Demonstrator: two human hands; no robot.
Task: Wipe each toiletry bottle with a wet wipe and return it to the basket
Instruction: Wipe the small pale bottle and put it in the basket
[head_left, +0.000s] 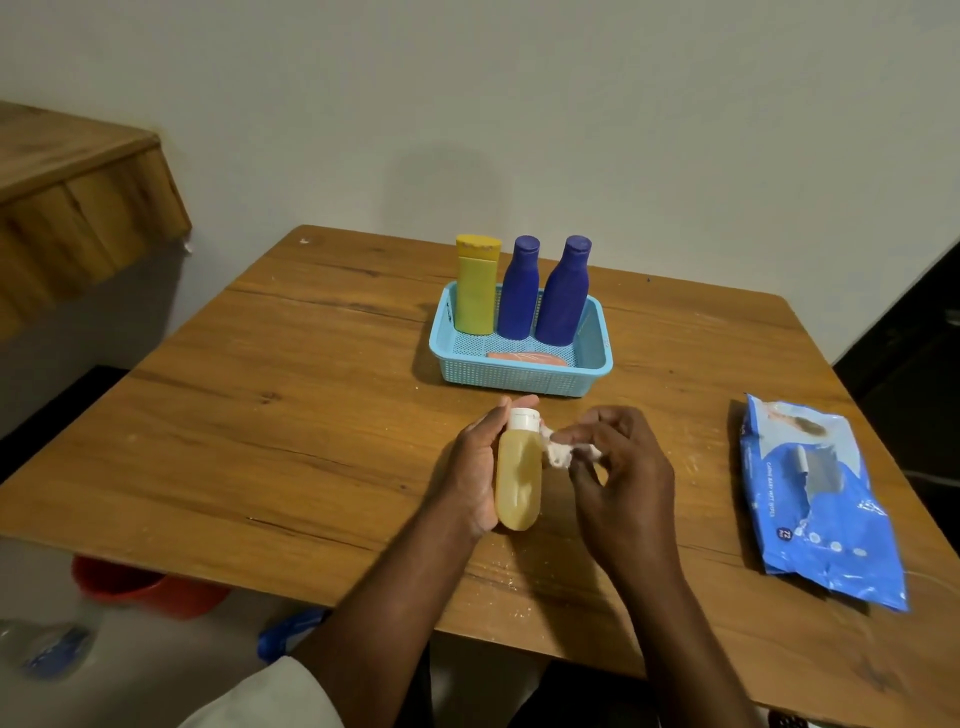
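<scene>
While my left hand (475, 467) wraps round the amber bottle (516, 480), thumb up by its white cap (522, 419), I've got the bottle lifted just over the middle of the desk (291, 415), nearer the front edge than the back. It's tilted, cap pointing away from me towards the basket (521, 371). My right hand (621, 467) sits just beside it, fingers curled and pinching a crumpled white wet wipe (563, 451), and the wipe is right up against the bottle's shoulder, below the cap.

Further back, the light blue basket stands near the far edge of the desk, a little right of centre. Three bottles stand upright along its back wall: a yellow bottle (476, 286) at the left, then two dark blue bottles (519, 288) (565, 293) side by side, the right one leaning slightly. Something flat and orange (527, 358) lies on the basket floor by the front wall; I can't tell what it is.

Over by the right edge of the desk lies the blue pack of wipes (815, 499), flat, its flap open, well apart from my hands. Below the front left corner, on the floor, there's a red bucket (145, 590).
</scene>
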